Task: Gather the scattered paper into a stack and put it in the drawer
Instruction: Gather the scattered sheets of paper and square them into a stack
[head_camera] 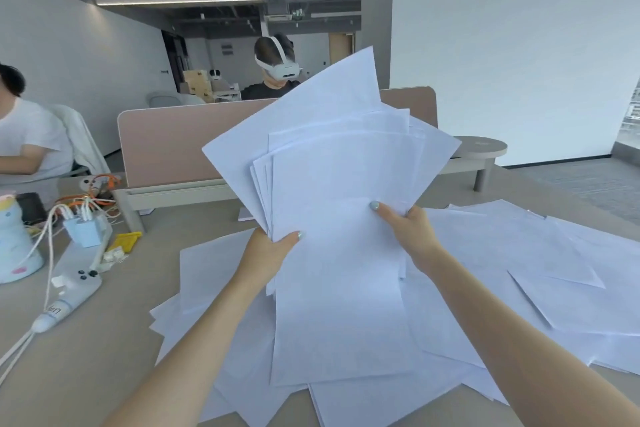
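A fanned, uneven bundle of white paper sheets (332, 156) is held upright above the desk. My left hand (268, 248) grips its left edge, thumb on the front sheet. My right hand (408, 229) grips the right side, thumb pressed on the front too. Below the bundle, many loose white sheets (519, 253) lie scattered and overlapping across the beige desk (104, 340), reaching the right edge and the front. No drawer is in view.
On the left of the desk lie a white power strip with chargers and cables (83, 229), a yellow object (126, 241) and a pale patterned bottle (15, 246). A pink divider panel (166, 149) stands behind. One person sits at left, another beyond the divider.
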Motion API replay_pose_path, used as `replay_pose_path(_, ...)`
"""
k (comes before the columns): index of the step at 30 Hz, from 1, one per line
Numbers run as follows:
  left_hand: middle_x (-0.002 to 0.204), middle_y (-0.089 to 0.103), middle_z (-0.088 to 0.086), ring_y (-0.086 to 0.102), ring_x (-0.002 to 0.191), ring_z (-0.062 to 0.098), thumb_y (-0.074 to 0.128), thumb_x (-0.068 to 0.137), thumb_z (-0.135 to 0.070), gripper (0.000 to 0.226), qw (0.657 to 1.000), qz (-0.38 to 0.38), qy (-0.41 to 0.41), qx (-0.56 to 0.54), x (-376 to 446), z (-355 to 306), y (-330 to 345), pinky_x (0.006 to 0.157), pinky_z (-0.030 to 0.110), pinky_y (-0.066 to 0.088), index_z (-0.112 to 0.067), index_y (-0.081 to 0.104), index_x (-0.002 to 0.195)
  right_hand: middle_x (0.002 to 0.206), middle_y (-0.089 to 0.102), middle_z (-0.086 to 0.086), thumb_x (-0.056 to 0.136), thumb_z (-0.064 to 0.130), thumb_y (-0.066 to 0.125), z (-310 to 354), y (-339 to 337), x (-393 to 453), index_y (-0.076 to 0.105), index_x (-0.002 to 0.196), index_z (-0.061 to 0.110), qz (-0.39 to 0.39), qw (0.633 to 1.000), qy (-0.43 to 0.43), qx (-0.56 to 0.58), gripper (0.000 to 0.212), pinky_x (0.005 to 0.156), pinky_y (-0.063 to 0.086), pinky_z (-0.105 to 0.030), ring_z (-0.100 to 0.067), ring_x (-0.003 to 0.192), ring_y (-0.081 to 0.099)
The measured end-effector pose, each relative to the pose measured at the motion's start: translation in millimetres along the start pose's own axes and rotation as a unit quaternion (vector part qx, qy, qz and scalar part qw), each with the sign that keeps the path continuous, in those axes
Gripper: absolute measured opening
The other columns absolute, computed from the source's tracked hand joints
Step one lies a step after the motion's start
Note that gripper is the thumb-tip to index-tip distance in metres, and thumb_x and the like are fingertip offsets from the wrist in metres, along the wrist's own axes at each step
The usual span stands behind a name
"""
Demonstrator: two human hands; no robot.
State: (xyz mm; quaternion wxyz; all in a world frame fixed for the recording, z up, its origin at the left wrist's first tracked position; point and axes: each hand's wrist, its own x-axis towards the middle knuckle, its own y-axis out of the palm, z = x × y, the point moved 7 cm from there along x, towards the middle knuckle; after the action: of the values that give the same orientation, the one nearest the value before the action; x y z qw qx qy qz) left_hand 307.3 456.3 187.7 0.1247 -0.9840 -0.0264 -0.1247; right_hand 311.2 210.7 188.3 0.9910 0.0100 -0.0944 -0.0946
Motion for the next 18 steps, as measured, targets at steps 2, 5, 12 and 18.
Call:
replay_pose_path(2, 0.077, 0.063, -0.014, 0.060, 0.071, 0.006, 0.066, 0.085, -0.022, 0.009, 1.000, -0.020, -0.006, 0.001, 4, -10, -4, 0.052, 0.010, 0.043, -0.019, 0.067, 0.094, 0.070, 0.070, 0.010, 0.084, 0.026, 0.069, 10, -2, 1, 0.069, 0.078, 0.015, 0.001, 1.000, -0.010, 0.013, 0.012, 0.063, 0.049, -0.020, -0.004, 0.065, 0.067)
replay_pose_path(5, 0.077, 0.065, -0.017, 0.060, 0.071, -0.002, 0.070, 0.082, -0.022, 0.003, 0.999, -0.040, 0.024, -0.024, 13, -46, -18, 0.056, 0.009, 0.049, -0.024, 0.068, 0.082, 0.079, 0.073, 0.008, 0.084, 0.024, 0.068, 49, -6, 3, 0.071, 0.082, 0.016, -0.002, 0.998, -0.062, 0.027, 0.008, 0.070, 0.054, -0.021, -0.007, 0.075, 0.069)
replay_pose_path(12, 0.067, 0.071, -0.024, 0.067, 0.064, -0.009, 0.070, 0.081, -0.030, 0.004, 0.993, -0.015, 0.090, -0.079, 33, -109, -42, 0.057, 0.013, 0.053, -0.030, 0.067, 0.080, 0.086, 0.071, 0.016, 0.087, 0.025, 0.066, 124, 1, 5, 0.067, 0.087, 0.026, 0.022, 0.987, -0.151, 0.049, 0.002, 0.066, 0.054, -0.015, 0.002, 0.076, 0.070)
replay_pose_path(18, 0.097, 0.070, -0.017, 0.067, 0.096, 0.009, 0.078, 0.058, -0.047, 0.037, 0.998, 0.043, -0.012, -0.033, 21, -38, -26, 0.081, 0.026, 0.054, -0.036, 0.068, 0.092, 0.089, 0.071, 0.013, 0.087, 0.023, 0.065, 55, 16, 8, 0.067, 0.100, 0.021, 0.065, 0.996, -0.065, 0.017, 0.013, 0.067, 0.054, -0.017, 0.003, 0.074, 0.069)
